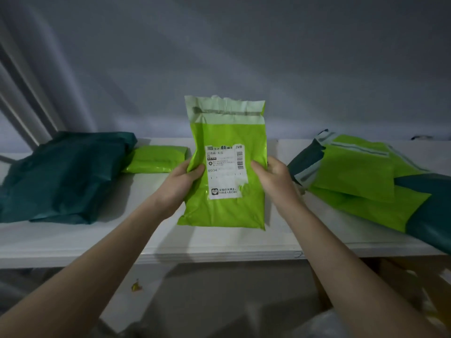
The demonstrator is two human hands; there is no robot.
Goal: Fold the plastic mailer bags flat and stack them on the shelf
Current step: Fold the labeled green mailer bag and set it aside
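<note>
Here the left hand (181, 178) and right hand (274, 175) grip a lime mailer bag (225, 211) upright above the shelf (219, 242).

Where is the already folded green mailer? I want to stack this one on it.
In the head view, the folded green mailer lies on the white shelf, left of centre, between the dark teal bag and the left hand.

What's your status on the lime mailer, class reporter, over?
Left hand and right hand grip the lime mailer by its side edges. Unfolded, label facing up, above the white shelf. Nothing in the way.
</note>
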